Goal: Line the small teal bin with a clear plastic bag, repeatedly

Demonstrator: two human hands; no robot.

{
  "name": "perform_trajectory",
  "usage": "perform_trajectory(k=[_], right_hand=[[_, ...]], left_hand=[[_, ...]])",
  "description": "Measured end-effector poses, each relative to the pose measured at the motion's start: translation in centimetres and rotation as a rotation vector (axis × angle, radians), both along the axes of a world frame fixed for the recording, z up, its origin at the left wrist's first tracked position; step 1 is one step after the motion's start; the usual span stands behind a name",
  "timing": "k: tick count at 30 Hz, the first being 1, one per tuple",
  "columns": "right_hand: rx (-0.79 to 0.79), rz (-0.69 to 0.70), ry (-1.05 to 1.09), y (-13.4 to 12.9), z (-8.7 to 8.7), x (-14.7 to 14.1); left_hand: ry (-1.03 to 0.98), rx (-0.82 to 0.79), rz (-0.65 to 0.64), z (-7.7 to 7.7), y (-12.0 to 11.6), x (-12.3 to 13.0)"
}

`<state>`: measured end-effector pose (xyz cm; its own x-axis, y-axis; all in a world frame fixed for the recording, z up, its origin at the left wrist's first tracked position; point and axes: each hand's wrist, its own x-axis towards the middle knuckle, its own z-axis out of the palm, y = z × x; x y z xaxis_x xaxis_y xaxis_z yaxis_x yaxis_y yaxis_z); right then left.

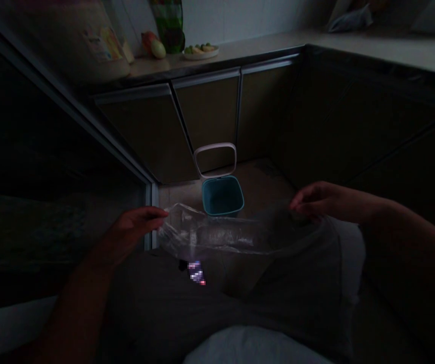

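A clear plastic bag (pixel 225 235) stretches sideways between my two hands, above my lap, its mouth pulled wide. My left hand (pixel 137 222) pinches one edge of it at the left. At the other end my right hand (pixel 313 201) grips the bag's right edge between thumb and fingers. Just beyond the bag, a teal trash bin (pixel 223 196) stands on the floor with no liner visible inside. Its pale rim frame (pixel 235 161) is tipped up at the back. The light is dim, and the bag's lower part is hard to make out.
Cabinet doors (pixel 207 108) rise behind the bin, under a counter (pixel 255 48). On the counter are a large container (pixel 105 48), an onion (pixel 158 49), a green bottle (pixel 170 28) and a plate (pixel 201 53) of fruit. A sliding door frame (pixel 126 156) runs along the left.
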<state>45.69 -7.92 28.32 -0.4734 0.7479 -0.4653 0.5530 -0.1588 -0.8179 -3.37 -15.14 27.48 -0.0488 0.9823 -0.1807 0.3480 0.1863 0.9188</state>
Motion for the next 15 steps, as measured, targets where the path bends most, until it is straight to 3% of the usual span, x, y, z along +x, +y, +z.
perform_trajectory(k=[3, 8, 11, 15], right_hand=[[-0.076, 0.013, -0.055, 1.9, -4.5, -1.4], [-0.052, 0.136, -0.294, 5.5, -12.1, -3.4], [-0.105, 0.168, -0.406, 7.4, -14.9, -4.7], [-0.154, 0.179, -0.534, 9.5, -16.8, -6.2]], left_hand=[[0.07, -0.115, -0.096, -4.1, 2.7, 0.0], [0.265, -0.246, -0.194, -11.5, 6.3, -0.2], [0.475, -0.264, -0.237, -14.9, 8.1, -0.1], [0.81, -0.293, -0.317, -17.3, 10.1, 0.5]])
